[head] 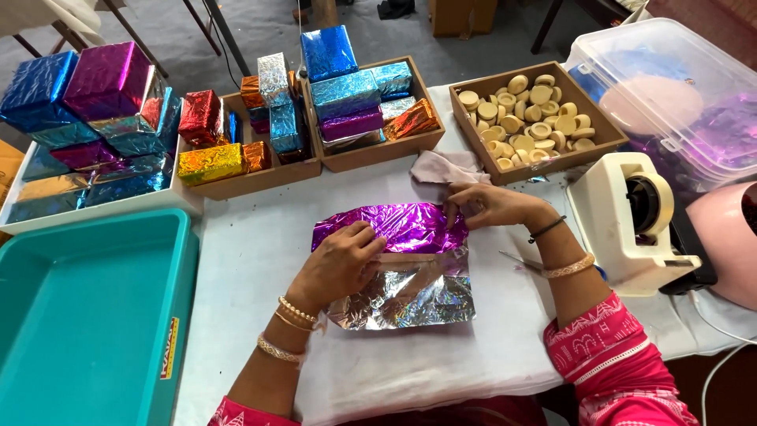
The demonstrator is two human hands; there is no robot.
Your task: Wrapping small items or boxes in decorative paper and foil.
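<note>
A sheet of shiny foil (410, 272) lies on the white table cover in front of me, purple on its far folded part and silver on the near part. My left hand (341, 264) presses down on the left side of the purple fold. The fingers of my right hand (489, 207) pinch the fold's far right corner. Whatever sits under the fold is hidden.
An empty teal tray (87, 315) stands at the left. Wooden boxes (347, 158) of foil-wrapped blocks line the back, with a box of round beige pieces (530, 118). A white tape dispenser (631, 221), scissors (520, 260) and a clear plastic tub (670, 95) are at the right.
</note>
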